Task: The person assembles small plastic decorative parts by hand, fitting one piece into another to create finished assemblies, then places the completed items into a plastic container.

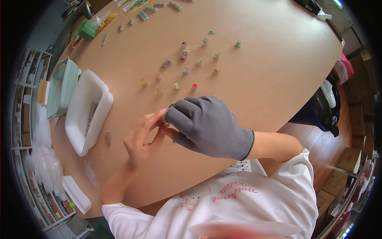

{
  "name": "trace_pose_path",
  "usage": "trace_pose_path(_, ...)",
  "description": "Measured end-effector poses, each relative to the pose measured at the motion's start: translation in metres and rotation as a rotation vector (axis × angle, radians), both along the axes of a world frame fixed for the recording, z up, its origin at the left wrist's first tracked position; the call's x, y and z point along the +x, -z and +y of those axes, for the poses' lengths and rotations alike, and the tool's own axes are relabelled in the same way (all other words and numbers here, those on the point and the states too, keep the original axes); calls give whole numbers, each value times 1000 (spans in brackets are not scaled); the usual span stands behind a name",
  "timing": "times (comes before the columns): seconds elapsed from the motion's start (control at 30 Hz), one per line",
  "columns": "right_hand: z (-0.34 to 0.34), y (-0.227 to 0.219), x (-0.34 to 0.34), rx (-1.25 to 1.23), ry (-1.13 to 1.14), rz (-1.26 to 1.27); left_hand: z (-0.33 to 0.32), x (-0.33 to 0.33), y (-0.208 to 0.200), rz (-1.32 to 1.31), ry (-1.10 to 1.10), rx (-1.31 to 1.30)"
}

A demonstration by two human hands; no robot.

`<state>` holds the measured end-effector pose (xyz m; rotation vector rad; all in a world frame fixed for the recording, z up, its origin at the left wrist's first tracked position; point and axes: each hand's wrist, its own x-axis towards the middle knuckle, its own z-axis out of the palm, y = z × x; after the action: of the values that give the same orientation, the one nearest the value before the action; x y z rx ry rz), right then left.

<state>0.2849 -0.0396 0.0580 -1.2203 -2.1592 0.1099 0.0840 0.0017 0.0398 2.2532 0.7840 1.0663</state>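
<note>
My bare left hand [141, 137] and my right hand [209, 125], which wears a grey knit glove, meet over the near part of the table. The left thumb and fingers pinch at a small thing, mostly hidden by the gloved fingers, so its kind cannot be told. My right fingers are curled closed around the same spot. Just beyond them stand several small clear containers with coloured contents, among them a red one [194, 86], a yellow one [176, 86] and an orange one [216, 70]. A small clear tube-like piece [108, 138] lies left of my left hand.
To the left sit a white tub [104, 109] holding small clear pieces and a pale green basket [75, 81]. A white tray [77, 195] lies near the left edge. A green container [87, 30] stands far left. A bin with a black bag [324, 105] is beyond the right edge.
</note>
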Motion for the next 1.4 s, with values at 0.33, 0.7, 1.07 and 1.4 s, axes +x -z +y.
trace_pose_path(0.33,1,3,82,-87,277,314,35,100,-4,-3,149,245)
trace_pose_path(0.7,25,-1,156,-223,484,433,53,168,-16,107,214,487)
trace_pose_path(1.07,110,35,233,-267,424,-57,8,16,-3,402,-179,376)
trace_pose_path(1.4,69,6,182,-64,442,-60,-53,58,52,597,-114,565)
